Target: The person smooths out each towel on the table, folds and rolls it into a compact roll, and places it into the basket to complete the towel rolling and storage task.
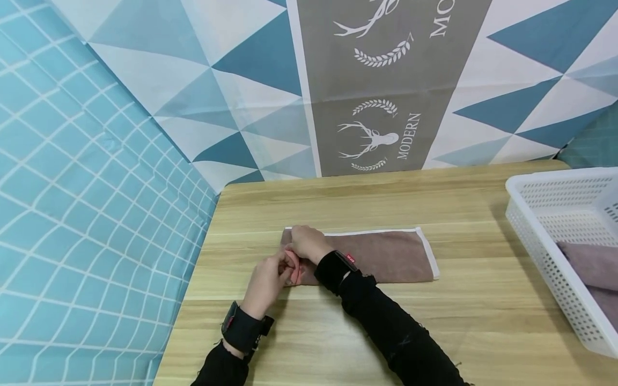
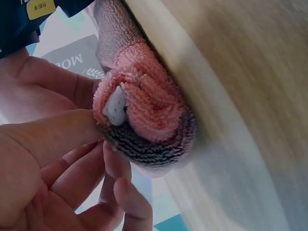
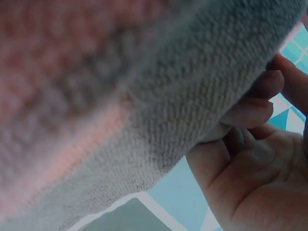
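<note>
A folded brown towel (image 1: 386,257) with white edging and a small red tag (image 1: 350,258) lies lengthwise across the wooden table. At its left end my left hand (image 1: 264,281) pinches a turned-over pink part (image 1: 293,269) between thumb and fingers. Close beside it, my right hand (image 1: 309,243) grips the far left corner from above. Seen end-on in the left wrist view, the towel's end curls into a roll (image 2: 154,106), pink inside and brown outside, with a white bit tucked in. In the right wrist view blurred cloth (image 3: 159,106) hides much of the grip.
To the right stands a white perforated plastic basket (image 1: 545,268) holding brown cloth (image 1: 591,265). Wooden tabletop (image 1: 367,321) surrounds the towel. Patterned fabric (image 1: 260,96) hangs behind the table, and blue checked fabric (image 1: 96,214) lies along its left side.
</note>
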A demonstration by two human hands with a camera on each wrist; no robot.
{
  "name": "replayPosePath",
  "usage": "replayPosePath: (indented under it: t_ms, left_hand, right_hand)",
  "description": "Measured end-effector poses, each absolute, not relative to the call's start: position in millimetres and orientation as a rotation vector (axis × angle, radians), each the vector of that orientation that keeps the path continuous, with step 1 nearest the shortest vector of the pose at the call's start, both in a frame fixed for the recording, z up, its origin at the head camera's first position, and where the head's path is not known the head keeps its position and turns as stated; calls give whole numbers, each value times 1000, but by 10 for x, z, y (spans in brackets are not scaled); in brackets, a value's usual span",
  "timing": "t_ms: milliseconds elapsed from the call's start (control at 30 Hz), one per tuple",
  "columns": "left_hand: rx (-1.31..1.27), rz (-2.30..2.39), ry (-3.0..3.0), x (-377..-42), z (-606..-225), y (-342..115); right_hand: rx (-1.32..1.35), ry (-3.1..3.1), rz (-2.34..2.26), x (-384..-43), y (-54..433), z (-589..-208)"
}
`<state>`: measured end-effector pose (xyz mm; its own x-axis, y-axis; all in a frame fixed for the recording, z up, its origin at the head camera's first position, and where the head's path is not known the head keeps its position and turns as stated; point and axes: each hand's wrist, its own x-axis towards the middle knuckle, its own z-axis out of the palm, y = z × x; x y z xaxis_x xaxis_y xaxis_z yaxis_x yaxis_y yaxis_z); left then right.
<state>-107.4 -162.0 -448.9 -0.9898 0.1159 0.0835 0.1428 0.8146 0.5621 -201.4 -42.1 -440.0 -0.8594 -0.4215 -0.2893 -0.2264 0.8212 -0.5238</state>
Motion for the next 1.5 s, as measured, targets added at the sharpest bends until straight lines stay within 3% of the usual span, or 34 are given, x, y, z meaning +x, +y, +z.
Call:
replayPosePath:
  t_ms: [433,1067,1233,1367,1500]
  left_hand:
    - [89,-757,-3066,-985,-4513,-1676]
    - [-153,-482,-2923,-955,-4631,-1560]
    - [-262,-659,-2893,-954,-4582,-1494]
    - [-261,-812,-2888,-958,-4500,-1510]
    - [-155,-655,-2905,-956,-4461,-1516]
  right_hand:
    - [-610,2693,-648,-1923,-464,-4524]
    - [-530,2613,-601,-1908,-453,-4443]
    - [-525,2772,-508,-1893,-402,-4328]
    - [-568,2713,-520,-1908,-365,-4270]
    - [-599,2655,-515,-1926,-341,-4248]
